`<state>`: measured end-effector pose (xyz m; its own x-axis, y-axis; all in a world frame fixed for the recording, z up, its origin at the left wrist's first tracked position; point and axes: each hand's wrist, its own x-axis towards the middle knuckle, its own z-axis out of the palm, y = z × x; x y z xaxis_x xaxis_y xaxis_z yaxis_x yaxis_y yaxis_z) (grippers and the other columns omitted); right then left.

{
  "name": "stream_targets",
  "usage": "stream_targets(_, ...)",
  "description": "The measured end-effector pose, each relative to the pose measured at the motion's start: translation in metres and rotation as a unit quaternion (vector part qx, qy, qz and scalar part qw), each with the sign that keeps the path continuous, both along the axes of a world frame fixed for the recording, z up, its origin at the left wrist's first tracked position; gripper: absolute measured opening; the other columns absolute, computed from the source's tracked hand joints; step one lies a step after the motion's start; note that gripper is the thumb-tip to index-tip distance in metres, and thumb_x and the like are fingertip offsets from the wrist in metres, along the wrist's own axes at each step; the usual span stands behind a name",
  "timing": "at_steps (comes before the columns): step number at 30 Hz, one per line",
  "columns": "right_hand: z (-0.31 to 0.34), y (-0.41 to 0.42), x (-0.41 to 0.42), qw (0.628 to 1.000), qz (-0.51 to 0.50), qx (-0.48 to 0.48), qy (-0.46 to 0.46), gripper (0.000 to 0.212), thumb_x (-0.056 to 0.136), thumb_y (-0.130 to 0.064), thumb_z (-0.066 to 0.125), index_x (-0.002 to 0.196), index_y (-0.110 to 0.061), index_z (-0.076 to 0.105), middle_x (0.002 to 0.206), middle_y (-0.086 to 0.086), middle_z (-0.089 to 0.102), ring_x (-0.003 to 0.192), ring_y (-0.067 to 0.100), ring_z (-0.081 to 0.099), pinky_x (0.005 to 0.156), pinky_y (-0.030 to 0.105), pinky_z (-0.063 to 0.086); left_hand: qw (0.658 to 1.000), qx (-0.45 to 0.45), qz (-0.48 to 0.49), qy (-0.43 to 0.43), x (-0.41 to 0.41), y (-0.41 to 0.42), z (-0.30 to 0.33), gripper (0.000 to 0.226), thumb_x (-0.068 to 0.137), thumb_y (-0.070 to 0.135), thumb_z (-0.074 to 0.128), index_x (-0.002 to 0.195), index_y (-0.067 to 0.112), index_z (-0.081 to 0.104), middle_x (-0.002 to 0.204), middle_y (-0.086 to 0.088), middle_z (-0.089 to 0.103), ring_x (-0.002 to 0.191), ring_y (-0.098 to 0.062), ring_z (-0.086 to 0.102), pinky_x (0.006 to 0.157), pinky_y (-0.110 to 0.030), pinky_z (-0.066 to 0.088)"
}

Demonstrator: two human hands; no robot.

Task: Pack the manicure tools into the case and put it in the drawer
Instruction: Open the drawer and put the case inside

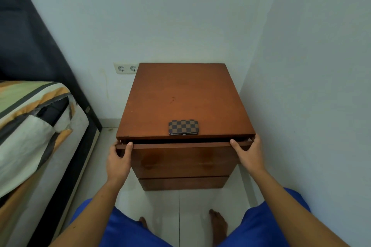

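A closed brown-and-black checkered manicure case (183, 127) lies on top of the wooden nightstand (180, 94), close to its front edge. Below it the top drawer (180, 153) stands slightly open, showing a narrow dark gap. My left hand (118, 159) grips the drawer front at its left end, thumb on the top edge. My right hand (247, 151) grips the right end the same way. No loose manicure tools are in view.
A lower drawer (183, 182) is shut. A bed with a striped cover (34, 126) stands at the left, a wall (321, 106) close on the right. A double wall socket (126, 68) sits behind the nightstand. My bare feet stand on the tiled floor (180, 216).
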<state>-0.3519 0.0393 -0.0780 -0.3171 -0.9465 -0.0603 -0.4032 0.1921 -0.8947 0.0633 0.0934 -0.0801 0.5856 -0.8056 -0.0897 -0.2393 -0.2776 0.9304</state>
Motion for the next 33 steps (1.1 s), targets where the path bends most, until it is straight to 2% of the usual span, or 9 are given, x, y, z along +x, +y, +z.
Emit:
stream_targets(3,0.003,0.009,0.0,1.0,0.005,-0.001,0.014,0.1,0.075,-0.069,0.078,0.154,-0.027,0.033,0.151,0.001,0.048,0.14,0.022,0.047,0.116,0.05,0.043,1.0,0.001,0.0,0.0,-0.005,0.012,0.003,0.068,0.101,0.05,0.061,0.156,0.016,0.04,0.143,-0.011,0.058,0.13,-0.03,0.057,0.106,-0.046,0.05)
stream_targets(6,0.007,0.024,-0.001,0.999,0.009,0.005,0.043,0.096,0.083,-0.06,0.078,0.157,-0.017,0.033,0.157,0.008,0.044,0.144,0.026,0.044,0.117,0.043,0.039,1.0,0.004,-0.005,-0.005,-0.007,0.027,0.004,0.067,0.102,0.051,0.06,0.156,0.017,0.039,0.145,-0.012,0.057,0.133,-0.031,0.056,0.108,-0.046,0.048)
stream_targets(8,0.007,0.034,-0.003,0.997,0.013,0.03,0.069,0.096,0.086,-0.059,0.074,0.158,-0.011,0.034,0.158,0.012,0.042,0.145,0.03,0.043,0.118,0.045,0.039,1.0,0.016,-0.005,-0.019,-0.007,0.04,0.005,0.065,0.103,0.051,0.059,0.155,0.017,0.04,0.146,-0.011,0.056,0.134,-0.03,0.055,0.109,-0.044,0.046)
stream_targets(12,0.007,0.055,-0.007,0.996,0.018,0.04,0.082,0.093,0.087,-0.063,0.07,0.156,-0.011,0.036,0.157,0.013,0.041,0.143,0.031,0.044,0.117,0.05,0.042,1.0,0.006,-0.01,-0.026,-0.012,0.064,0.011,0.06,0.104,0.047,0.059,0.153,0.016,0.043,0.146,-0.01,0.056,0.134,-0.028,0.054,0.107,-0.038,0.043)
stream_targets(16,0.005,0.085,-0.007,0.995,0.015,0.035,0.093,0.088,0.089,-0.061,0.069,0.155,-0.012,0.039,0.155,0.012,0.044,0.141,0.029,0.046,0.116,0.047,0.043,0.999,0.003,-0.003,-0.041,-0.014,0.093,0.005,0.058,0.104,0.048,0.06,0.151,0.017,0.045,0.143,-0.01,0.058,0.129,-0.025,0.056,0.101,-0.033,0.044)
stream_targets(20,0.004,0.107,-0.009,0.996,0.015,0.029,0.088,0.084,0.089,-0.061,0.069,0.153,-0.014,0.041,0.152,0.008,0.046,0.139,0.026,0.047,0.115,0.043,0.043,0.999,-0.002,-0.002,-0.051,-0.015,0.112,-0.001,0.057,0.103,0.049,0.06,0.15,0.019,0.046,0.141,-0.011,0.058,0.12,-0.017,0.053,0.101,-0.036,0.048)
stream_targets(24,0.007,0.119,-0.01,0.994,0.013,0.018,0.106,0.08,0.089,-0.058,0.072,0.152,-0.017,0.043,0.151,0.006,0.049,0.138,0.024,0.048,0.112,0.042,0.045,0.998,-0.005,0.001,-0.061,-0.012,0.123,-0.006,0.058,0.101,0.05,0.063,0.148,0.018,0.05,0.139,-0.011,0.06,0.127,-0.027,0.058,0.104,-0.041,0.051)
stream_targets(30,0.027,0.099,0.001,0.988,0.036,-0.027,0.146,0.071,0.089,-0.052,0.073,0.146,-0.02,0.047,0.147,0.003,0.051,0.136,0.021,0.049,0.108,0.035,0.044,0.994,-0.013,-0.022,-0.109,0.001,0.099,0.01,0.061,0.098,0.045,0.069,0.149,0.017,0.05,0.146,-0.005,0.061,0.134,-0.023,0.057,0.108,-0.037,0.047)
stream_targets(33,0.04,0.078,0.02,0.979,0.082,-0.066,0.174,0.066,0.089,-0.052,0.073,0.143,-0.022,0.05,0.142,0.001,0.052,0.133,0.019,0.05,0.11,0.036,0.045,0.983,-0.013,-0.061,-0.17,0.006,0.067,0.031,0.062,0.098,0.049,0.069,0.148,0.019,0.05,0.148,-0.005,0.059,0.137,-0.024,0.055,0.114,-0.047,0.045)
